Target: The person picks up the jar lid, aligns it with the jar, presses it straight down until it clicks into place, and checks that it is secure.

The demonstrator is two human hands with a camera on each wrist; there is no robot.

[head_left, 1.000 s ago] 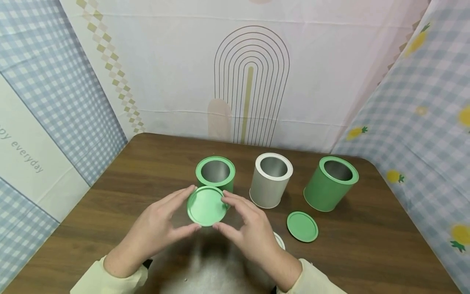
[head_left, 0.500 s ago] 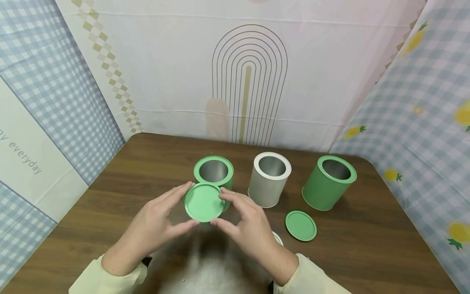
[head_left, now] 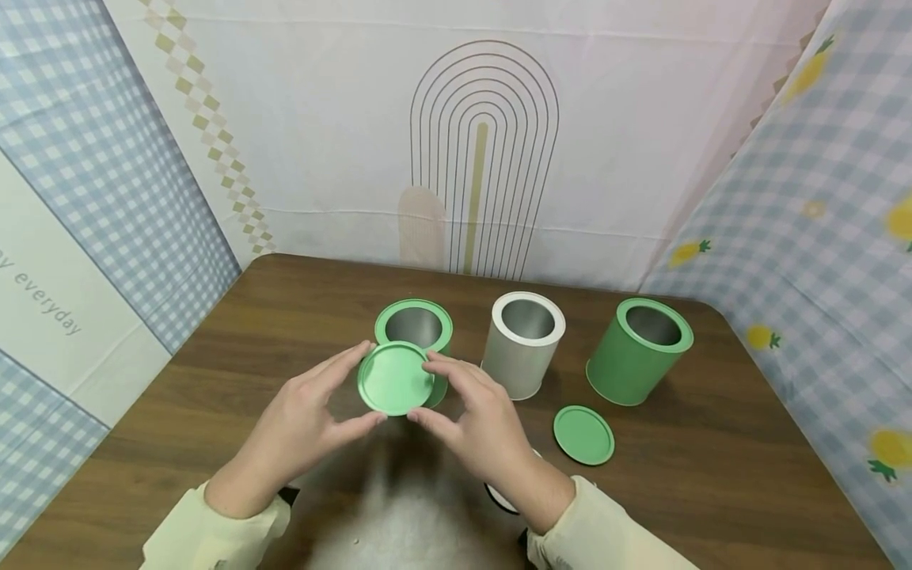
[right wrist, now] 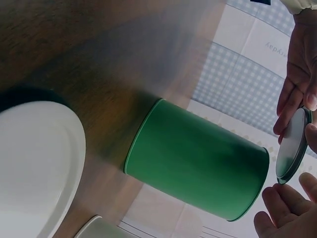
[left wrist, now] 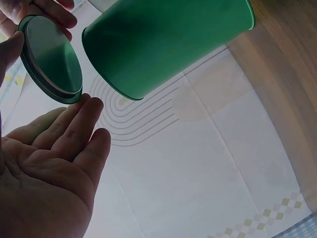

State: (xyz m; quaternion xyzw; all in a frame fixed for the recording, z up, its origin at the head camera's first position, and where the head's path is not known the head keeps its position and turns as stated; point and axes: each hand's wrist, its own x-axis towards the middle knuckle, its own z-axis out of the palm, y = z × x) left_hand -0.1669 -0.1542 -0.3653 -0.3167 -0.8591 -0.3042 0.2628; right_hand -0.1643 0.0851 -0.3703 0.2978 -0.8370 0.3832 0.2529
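Both hands hold a round green lid (head_left: 395, 378) by its edge, between thumbs and fingertips. My left hand (head_left: 295, 419) grips its left side and my right hand (head_left: 477, 412) its right side. The lid is tilted, and its upper edge overlaps the front rim of an open green can (head_left: 443, 339) behind it in the head view. In the left wrist view the lid (left wrist: 54, 59) stands just off the end of that can (left wrist: 168, 44). The right wrist view shows the lid's pale underside (right wrist: 292, 141) close to the can's rim.
An open white can (head_left: 514, 368) and another open green can (head_left: 627, 372) stand to the right on the wooden table (head_left: 214, 396). A second green lid (head_left: 584, 435) lies before them. A white lid (right wrist: 34, 163) lies partly hidden under my right forearm. Patterned cloths (head_left: 328, 142) enclose the table.
Both hands have raised the green lid a little, toward the left can's rim, so it covers more of the opening in the head view. The grip is unchanged.
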